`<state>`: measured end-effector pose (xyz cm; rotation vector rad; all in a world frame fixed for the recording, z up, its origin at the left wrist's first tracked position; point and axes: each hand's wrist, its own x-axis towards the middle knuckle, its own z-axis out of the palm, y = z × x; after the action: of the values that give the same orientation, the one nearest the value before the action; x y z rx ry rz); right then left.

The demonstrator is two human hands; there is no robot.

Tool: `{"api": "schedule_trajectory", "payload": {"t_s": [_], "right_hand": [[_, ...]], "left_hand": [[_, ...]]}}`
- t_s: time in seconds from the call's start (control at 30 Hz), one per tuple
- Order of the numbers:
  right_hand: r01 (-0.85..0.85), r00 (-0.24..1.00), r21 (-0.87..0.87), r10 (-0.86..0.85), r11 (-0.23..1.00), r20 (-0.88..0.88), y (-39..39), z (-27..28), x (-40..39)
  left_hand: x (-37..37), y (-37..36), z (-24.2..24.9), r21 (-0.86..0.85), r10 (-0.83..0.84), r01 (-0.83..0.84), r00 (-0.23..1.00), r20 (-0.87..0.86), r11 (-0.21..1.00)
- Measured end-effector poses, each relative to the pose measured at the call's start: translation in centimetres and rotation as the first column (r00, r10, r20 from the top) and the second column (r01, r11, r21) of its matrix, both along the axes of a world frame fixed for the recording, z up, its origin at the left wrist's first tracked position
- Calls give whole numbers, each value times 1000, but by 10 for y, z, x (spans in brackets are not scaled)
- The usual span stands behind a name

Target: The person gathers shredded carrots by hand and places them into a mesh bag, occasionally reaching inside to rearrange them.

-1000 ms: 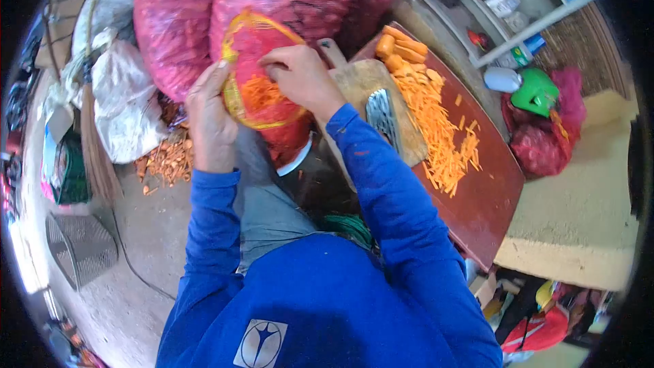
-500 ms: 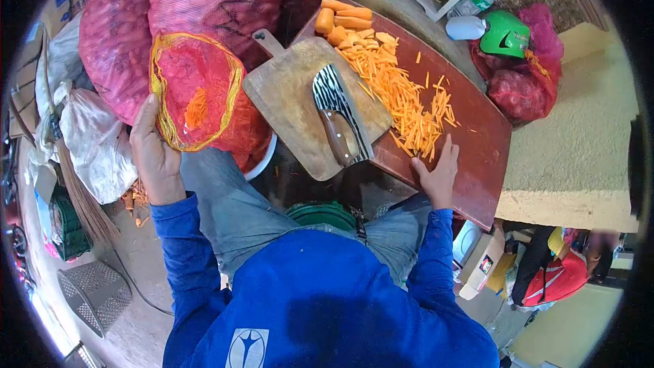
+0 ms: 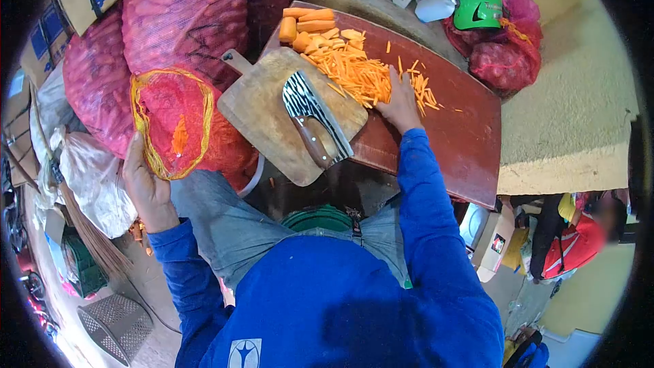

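My left hand (image 3: 148, 187) grips the yellow rim of a red mesh bag (image 3: 221, 143), holding its mouth wide. A few orange carrot strips show inside the bag. On the red-brown tabletop, my right hand (image 3: 402, 105) touches a pile of carrot strips (image 3: 357, 71), its fingers stretched out and apart, the tips partly hidden among the strips. Carrot chunks (image 3: 310, 20) lie at the far end of the pile. Beside the strips is a worn wooden cutting board (image 3: 262, 105), bearing a knife (image 3: 313, 123) with a zebra-striped blade and brown handle.
Large red mesh sacks of carrots (image 3: 184, 13) stand behind the bag. At the right, a green helmet (image 3: 477, 7) rests near a smaller mesh sack (image 3: 504, 65). A green tub (image 3: 317, 218) sits between my knees. Another person in red (image 3: 575, 245) is at the lower right.
My right hand has moved up and left from the pile's near edge into the strips. My left hand still holds the bag's rim. The whole view has shifted somewhat.
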<state>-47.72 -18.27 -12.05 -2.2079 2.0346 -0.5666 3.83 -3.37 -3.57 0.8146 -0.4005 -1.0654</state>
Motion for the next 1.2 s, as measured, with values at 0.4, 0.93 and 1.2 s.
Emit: {"api": "schedule_trajectory", "payload": {"t_s": [0.4,0.93,1.2], "right_hand": [[209,958,-185,-163,960,236,-24,-54,-116],[10,998,112,-3,994,-64,-142,-10,-86],[-38,997,223,51,974,-54,-160,16,-9]], "left_hand": [[-2,1,1,11,63,-64,996,68,998],[-8,11,7,51,66,-71,993,102,996],[-14,11,17,46,80,-84,993,93,995]]}}
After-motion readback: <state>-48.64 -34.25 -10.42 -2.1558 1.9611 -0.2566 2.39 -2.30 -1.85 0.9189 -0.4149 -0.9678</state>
